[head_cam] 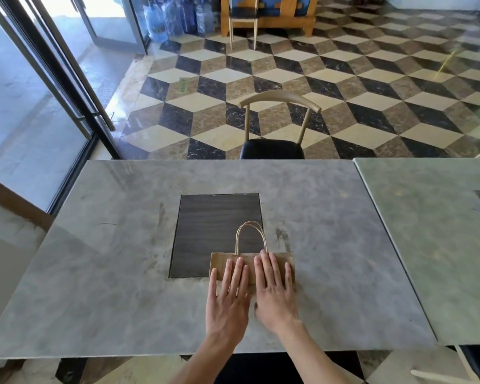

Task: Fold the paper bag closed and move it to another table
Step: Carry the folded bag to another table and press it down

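Note:
A small brown paper bag (pixel 219 262) lies flat and folded on the grey marble table (pixel 108 273), half over its dark wooden inset (pixel 219 217). The bag's twisted paper handles (pixel 250 234) loop away from me. My left hand (pixel 229 297) lies flat on the bag's left part, palm down, fingers spread. My right hand (pixel 275 292) presses flat on its right part, fingers spread. Neither hand grips anything. The bag's near edge is hidden under my hands.
A second grey marble table (pixel 438 245) stands right beside this one, with a narrow gap between. A chair (pixel 272 145) with a black seat is tucked in at the far side. Glass doors (pixel 39 106) stand on the left.

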### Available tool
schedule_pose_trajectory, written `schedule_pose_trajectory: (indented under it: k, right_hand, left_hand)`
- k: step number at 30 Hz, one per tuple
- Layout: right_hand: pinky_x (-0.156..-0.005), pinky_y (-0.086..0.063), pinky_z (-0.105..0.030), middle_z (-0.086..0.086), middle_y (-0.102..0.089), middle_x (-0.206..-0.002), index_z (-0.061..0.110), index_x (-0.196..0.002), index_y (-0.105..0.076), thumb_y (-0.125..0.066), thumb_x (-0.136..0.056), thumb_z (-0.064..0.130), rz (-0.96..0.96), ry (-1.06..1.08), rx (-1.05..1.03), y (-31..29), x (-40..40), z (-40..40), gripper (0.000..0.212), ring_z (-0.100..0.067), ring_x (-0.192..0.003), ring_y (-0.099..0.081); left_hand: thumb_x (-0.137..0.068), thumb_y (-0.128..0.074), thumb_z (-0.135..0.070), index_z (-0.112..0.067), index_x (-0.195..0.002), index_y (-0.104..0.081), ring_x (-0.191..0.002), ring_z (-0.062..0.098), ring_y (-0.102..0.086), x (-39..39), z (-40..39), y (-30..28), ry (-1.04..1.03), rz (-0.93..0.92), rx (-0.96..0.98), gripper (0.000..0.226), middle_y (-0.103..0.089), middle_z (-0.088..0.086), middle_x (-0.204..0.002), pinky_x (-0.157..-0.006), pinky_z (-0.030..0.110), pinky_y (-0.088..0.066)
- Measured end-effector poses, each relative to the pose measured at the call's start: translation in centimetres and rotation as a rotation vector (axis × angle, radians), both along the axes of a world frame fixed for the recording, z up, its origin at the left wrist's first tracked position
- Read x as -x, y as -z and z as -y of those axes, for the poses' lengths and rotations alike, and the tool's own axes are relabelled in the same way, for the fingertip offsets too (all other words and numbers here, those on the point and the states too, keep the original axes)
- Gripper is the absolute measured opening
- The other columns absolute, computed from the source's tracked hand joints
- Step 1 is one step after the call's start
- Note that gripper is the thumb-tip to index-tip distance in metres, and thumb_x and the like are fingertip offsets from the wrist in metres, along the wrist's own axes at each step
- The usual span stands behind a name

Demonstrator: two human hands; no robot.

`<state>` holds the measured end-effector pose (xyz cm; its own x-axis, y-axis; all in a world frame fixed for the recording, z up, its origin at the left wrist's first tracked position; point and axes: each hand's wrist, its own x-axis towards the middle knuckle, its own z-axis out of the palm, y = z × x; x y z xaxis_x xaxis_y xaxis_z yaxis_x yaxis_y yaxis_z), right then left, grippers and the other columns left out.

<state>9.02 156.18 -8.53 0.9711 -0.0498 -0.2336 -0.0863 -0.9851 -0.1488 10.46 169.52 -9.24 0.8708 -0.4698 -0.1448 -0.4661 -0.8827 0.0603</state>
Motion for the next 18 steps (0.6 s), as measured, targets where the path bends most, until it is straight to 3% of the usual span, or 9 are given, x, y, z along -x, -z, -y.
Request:
schedule_pose_trajectory:
  k: [3,5,7,12,16,18]
  right_hand:
    - [-0.112,-0.009,-0.058,-0.015,-0.022,-0.162,0.006,-0.153,-0.021,-0.069,-0.058,0.018,-0.046,0.018,0.005,-0.2,-0.7,0.4,0.107,-0.028,-0.150,-0.011]
    - [-0.114,0.010,-0.054,-0.010,0.004,-0.164,0.006,-0.155,-0.009,-0.065,-0.069,0.018,-0.083,0.004,-0.004,-1.2,-1.3,0.7,0.104,-0.022,-0.152,0.006]
    - [-0.112,0.025,-0.048,-0.004,0.023,-0.163,0.009,-0.155,0.008,-0.049,-0.087,0.017,-0.117,-0.035,-0.035,-2.1,-1.6,0.9,0.090,-0.019,-0.150,0.022]
    - [-0.122,0.005,-0.051,-0.003,0.011,-0.167,0.017,-0.158,0.001,-0.041,-0.089,0.010,-0.194,-0.028,-0.085,-4.5,-2.0,1.3,0.081,-0.022,-0.153,0.012]
    - [-0.122,-0.002,-0.049,-0.007,0.000,-0.168,0.018,-0.156,-0.017,-0.043,-0.088,0.013,-0.182,-0.005,-0.142,-5.8,-2.0,1.6,0.073,-0.026,-0.153,0.003]
    - [-0.122,-0.010,-0.049,-0.008,-0.009,-0.167,0.017,-0.151,-0.030,-0.044,-0.087,0.014,-0.162,0.007,-0.164,-6.6,-2.0,1.9,0.065,-0.027,-0.153,-0.005]
  left_hand:
    - [-0.095,-0.033,-0.037,-0.011,-0.152,-0.013,-0.149,0.028,-0.002,-0.7,-0.1,-0.7,-0.005,-0.043,0.016,0.065,-0.007,0.007,-0.161,-0.115,0.058,-0.010]
    - [-0.094,-0.028,-0.037,-0.009,-0.149,-0.027,-0.147,0.029,-0.015,-1.0,-0.2,-1.2,-0.012,-0.085,0.041,0.062,-0.022,0.007,-0.159,-0.113,0.056,-0.015]
    - [-0.090,-0.030,-0.032,-0.006,-0.144,-0.037,-0.144,0.029,-0.024,-1.0,-0.1,-1.8,-0.003,-0.104,0.056,0.060,-0.034,0.008,-0.154,-0.110,0.054,-0.017]
    - [-0.086,-0.034,-0.024,-0.008,-0.136,-0.051,-0.138,0.025,-0.038,-1.1,0.4,-3.2,-0.050,-0.106,0.111,0.055,-0.049,0.006,-0.145,-0.110,0.044,-0.017]
    - [-0.099,-0.018,-0.035,-0.015,-0.150,-0.027,-0.149,0.025,-0.009,-1.9,0.0,-4.4,-0.062,-0.101,0.121,0.055,-0.021,0.001,-0.160,-0.120,0.041,-0.004]
    - [-0.096,-0.007,-0.041,-0.019,-0.149,-0.029,-0.149,0.026,-0.009,-2.2,-0.2,-5.1,-0.058,-0.096,0.129,0.062,-0.022,0.001,-0.160,-0.121,0.041,-0.007]
